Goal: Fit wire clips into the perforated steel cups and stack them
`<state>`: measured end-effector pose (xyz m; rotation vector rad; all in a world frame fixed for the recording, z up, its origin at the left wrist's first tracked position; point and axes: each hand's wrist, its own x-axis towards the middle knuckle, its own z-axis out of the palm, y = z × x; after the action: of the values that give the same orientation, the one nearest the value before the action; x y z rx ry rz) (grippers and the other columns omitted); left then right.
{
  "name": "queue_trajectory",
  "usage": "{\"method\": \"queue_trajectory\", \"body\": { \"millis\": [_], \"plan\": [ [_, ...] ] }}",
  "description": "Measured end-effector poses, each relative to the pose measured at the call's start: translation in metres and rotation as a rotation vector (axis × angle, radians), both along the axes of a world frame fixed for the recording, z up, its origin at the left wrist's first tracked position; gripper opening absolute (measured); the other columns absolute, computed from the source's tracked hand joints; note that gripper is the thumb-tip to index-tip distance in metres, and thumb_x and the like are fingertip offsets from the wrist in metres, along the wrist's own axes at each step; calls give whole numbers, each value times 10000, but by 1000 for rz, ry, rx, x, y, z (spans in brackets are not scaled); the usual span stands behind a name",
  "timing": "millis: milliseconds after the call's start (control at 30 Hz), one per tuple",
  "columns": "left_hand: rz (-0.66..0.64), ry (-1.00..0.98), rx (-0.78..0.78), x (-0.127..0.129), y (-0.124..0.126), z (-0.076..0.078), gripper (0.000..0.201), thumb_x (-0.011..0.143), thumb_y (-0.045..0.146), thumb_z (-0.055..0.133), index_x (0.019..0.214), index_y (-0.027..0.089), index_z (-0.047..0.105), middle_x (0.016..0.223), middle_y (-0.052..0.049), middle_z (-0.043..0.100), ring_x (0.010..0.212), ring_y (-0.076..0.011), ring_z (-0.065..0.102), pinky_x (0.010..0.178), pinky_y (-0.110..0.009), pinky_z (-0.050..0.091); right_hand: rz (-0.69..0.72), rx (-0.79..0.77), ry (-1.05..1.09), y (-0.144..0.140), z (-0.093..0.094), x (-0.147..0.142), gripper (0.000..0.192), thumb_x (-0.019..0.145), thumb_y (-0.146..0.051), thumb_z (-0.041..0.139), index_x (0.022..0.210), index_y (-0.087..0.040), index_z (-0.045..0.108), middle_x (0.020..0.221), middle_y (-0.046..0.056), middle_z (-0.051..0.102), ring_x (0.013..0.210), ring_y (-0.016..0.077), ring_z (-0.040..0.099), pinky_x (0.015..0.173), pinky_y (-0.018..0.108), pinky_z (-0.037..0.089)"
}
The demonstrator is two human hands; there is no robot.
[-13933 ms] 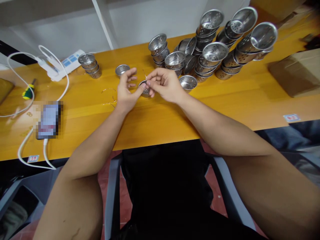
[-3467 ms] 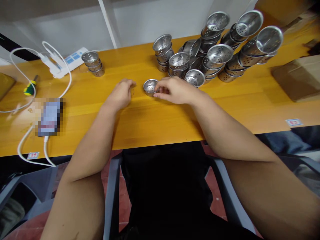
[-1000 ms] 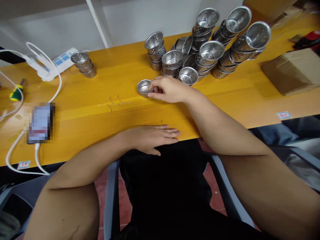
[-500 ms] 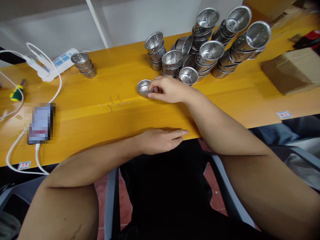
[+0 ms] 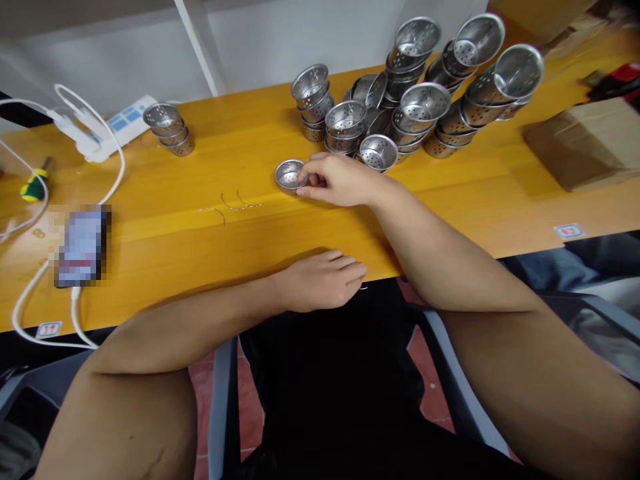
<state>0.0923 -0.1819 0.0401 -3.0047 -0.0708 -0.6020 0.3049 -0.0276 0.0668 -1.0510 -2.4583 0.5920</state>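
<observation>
My right hand [image 5: 336, 179] is closed on the right side of a shallow, perforated metal cup [image 5: 289, 175], thumb and fingers at its rim. The cup rests upright on the wooden table. At the table's front edge lies my left hand [image 5: 323, 280], knuckles up and fingers curled. A short, thin wire end [image 5: 364, 288] shows just below those fingers; the rest of it is hidden. Left of the cup, several thin curved wires [image 5: 242, 205] lie on the wood. Close behind my right hand stands another perforated cup [image 5: 378, 153].
Stacks of perforated cups [image 5: 424, 107] crowd the back right, and a small stack [image 5: 173, 130] stands at the back left. A cardboard box [image 5: 590, 143] sits at right. On the left are a power strip [image 5: 120, 130], a phone [image 5: 83, 247], white cables and a screwdriver [image 5: 35, 187].
My left hand has curled its fingers, which were stretched out to the right before. My right hand and the cup have stayed in place.
</observation>
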Motion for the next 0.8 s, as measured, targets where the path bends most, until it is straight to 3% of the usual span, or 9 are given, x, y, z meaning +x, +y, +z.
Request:
{"method": "queue_trajectory", "body": {
  "millis": [67, 167, 333, 467, 600, 700, 800],
  "plan": [
    [20, 39, -53, 0, 4, 0, 229, 1304, 105, 665, 1172, 138, 850, 1207, -66, 903, 1019, -247, 833, 956, -419, 586, 0, -1, -2, 0, 1, 0, 155, 1190, -390, 889, 1231, -243, 866, 1148, 77, 777, 956, 275, 687, 997, 442, 527],
    [70, 23, -275, -5, 19, -1, 234, 1359, 205, 617, 1217, 168, 799, 1249, -87, 886, 1070, -251, 833, 1008, -403, 601, 3, 18, 0, 0, 0, -1, 151, 1188, -382, 883, 1227, -238, 868, 1136, 81, 790, 946, 273, 695, 991, 446, 536],
    [181, -366, -587, -18, 62, -14, 256, 1397, 358, 482, 1257, 236, 658, 1256, -114, 797, 1127, -261, 777, 1018, -407, 627, -3, 19, 60, 0, -2, -4, 143, 1179, -370, 895, 1198, -228, 883, 1025, 69, 834, 909, 272, 729, 916, 432, 537],
    [195, -565, -609, -22, 86, -23, 293, 1398, 468, 520, 1211, 273, 634, 1163, -68, 755, 1078, -239, 730, 981, -399, 617, -10, 44, 147, -2, -1, -5, 171, 1213, -398, 872, 1187, -230, 895, 997, 71, 855, 916, 279, 756, 926, 439, 568],
    [249, -645, -601, -24, 95, -19, 392, 1392, 574, 550, 1163, 277, 665, 1134, -57, 761, 1079, -228, 736, 990, -389, 632, -7, 61, 217, -3, 0, -7, 200, 1236, -402, 817, 1203, -225, 904, 994, 70, 859, 893, 267, 756, 908, 439, 593],
    [371, -727, -642, -32, 107, -17, 529, 1355, 743, 562, 1138, 275, 677, 1099, -61, 767, 1038, -231, 742, 999, -411, 658, -30, 74, 273, -3, -4, -8, 276, 1247, -497, 830, 1238, -231, 901, 1022, 73, 860, 903, 268, 758, 904, 439, 633],
    [511, -859, -742, -43, 129, -22, 640, 1285, 887, 621, 1113, 274, 688, 983, -26, 721, 897, -199, 706, 892, -369, 656, -43, 111, 361, -3, -9, -12, 401, 1263, -628, 827, 1377, -248, 885, 1122, 82, 860, 908, 260, 753, 911, 438, 679]
  ]
}}
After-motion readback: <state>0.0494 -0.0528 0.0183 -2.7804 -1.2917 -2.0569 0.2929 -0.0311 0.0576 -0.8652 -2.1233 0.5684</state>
